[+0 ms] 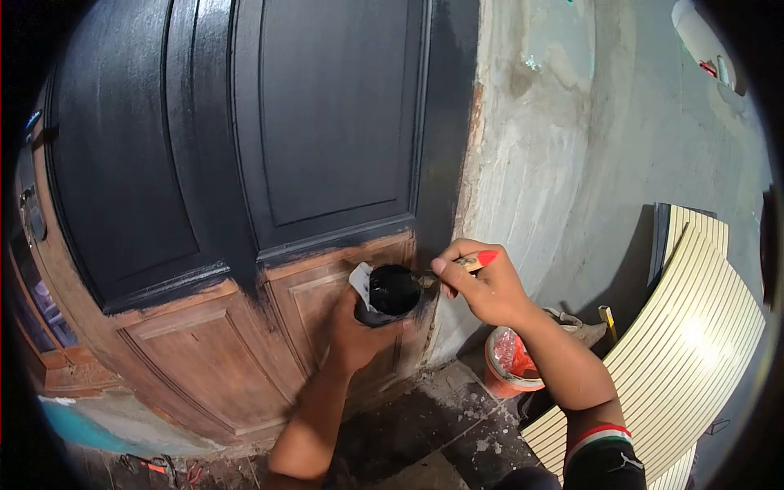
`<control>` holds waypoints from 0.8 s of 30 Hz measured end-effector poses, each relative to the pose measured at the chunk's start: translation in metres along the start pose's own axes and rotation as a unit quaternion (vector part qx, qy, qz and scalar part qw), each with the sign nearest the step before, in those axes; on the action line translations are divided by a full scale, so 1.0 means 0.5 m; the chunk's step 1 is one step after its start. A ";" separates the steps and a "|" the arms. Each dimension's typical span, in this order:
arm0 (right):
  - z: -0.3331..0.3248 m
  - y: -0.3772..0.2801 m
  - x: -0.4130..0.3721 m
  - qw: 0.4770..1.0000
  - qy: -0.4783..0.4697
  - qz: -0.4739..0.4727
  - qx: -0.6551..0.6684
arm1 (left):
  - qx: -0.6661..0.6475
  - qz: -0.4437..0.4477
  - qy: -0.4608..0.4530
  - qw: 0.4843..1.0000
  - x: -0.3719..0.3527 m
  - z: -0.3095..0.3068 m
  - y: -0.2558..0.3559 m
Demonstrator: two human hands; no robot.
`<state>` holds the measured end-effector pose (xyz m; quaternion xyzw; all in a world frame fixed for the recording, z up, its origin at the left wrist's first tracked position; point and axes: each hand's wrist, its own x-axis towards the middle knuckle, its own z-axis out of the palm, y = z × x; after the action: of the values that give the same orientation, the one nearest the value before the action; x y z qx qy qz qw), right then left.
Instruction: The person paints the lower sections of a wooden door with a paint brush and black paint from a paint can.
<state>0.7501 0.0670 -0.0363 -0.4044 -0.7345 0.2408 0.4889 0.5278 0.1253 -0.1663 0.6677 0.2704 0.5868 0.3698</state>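
Observation:
My left hand (357, 336) is wrapped round a small cup of black paint (394, 291) with a whitish flap at its rim. Between the fingers of my right hand (488, 286) is a paintbrush (471, 261), its wooden handle tipped red. The brush's dark metal end overlaps the right rim of the cup, and its bristles are hidden. Behind both hands stands a panelled wooden door (204, 359). Black paint covers its upper panels, while the lower panels show bare brown wood with a ragged black border between.
An orange bucket (498, 371) sits on the dark tiled floor beneath my right forearm. Ribbed cream panels (686, 343) lean against the grey wall (539, 163) on the right. Red-handled tools (155, 467) lie on the floor at lower left.

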 end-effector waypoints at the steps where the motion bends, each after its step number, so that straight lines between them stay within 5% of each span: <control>1: -0.008 0.006 -0.002 0.999 0.038 -0.013 0.030 | 0.003 -0.010 0.011 1.000 -0.002 0.003 0.004; 3: -0.022 0.004 -0.001 0.989 0.111 -0.043 0.090 | 0.014 -0.018 0.021 1.000 -0.002 0.006 0.001; 9: -0.149 -0.040 0.139 0.926 0.335 -0.173 -0.029 | 0.043 -0.037 0.014 0.998 -0.001 -0.002 0.003; 15: -0.225 -0.024 0.316 0.879 0.403 -0.246 -0.065 | 0.066 -0.037 0.019 0.997 -0.002 -0.006 -0.005; 24: -0.248 -0.014 0.322 0.870 0.404 -0.264 -0.106 | 0.099 -0.005 0.021 0.995 0.006 -0.018 -0.041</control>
<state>0.8295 0.1914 0.1038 -0.3072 -0.5735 -0.1608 0.7422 0.5211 0.1412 -0.1808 0.6873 0.3382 0.5693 0.2987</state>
